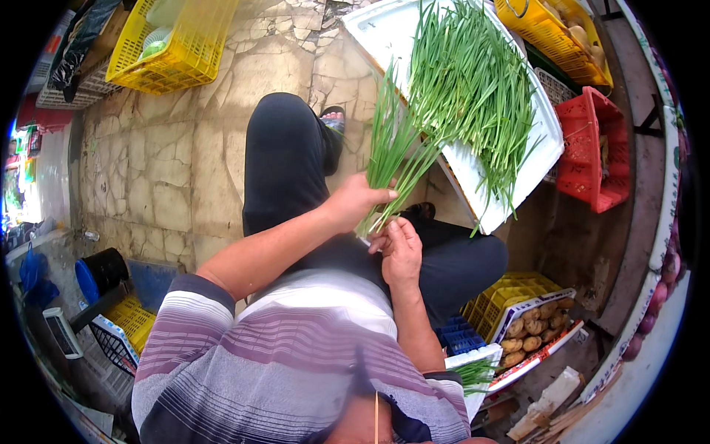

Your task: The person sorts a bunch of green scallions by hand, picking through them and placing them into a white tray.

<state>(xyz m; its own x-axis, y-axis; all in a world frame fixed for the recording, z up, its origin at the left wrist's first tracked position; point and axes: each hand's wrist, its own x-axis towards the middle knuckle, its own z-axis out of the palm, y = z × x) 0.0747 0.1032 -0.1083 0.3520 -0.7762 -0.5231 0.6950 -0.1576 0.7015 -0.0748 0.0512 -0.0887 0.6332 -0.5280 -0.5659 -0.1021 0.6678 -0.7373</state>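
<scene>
My left hand (358,202) grips a small bunch of green Chinese chives (388,144) near its lower end, thumb across the stalks. The leaves fan out upward and away from me. Just below, the bent fingers of my right hand (402,247) pinch the pale stem ends. Both hands are above my lap, between my spread knees. A large heap of chives (471,83) lies ahead and to the right on a white foam tray (535,172). The tips of the held bunch overlap the tray's near edge.
Cracked stone tiles (166,161) cover the floor. A yellow crate (183,66) stands far left; a red crate (579,150) and a yellow basket (546,33) stand beyond the tray. Potatoes (532,327) and more chives (474,374) sit near my right side. A black bucket (111,269) lies at left.
</scene>
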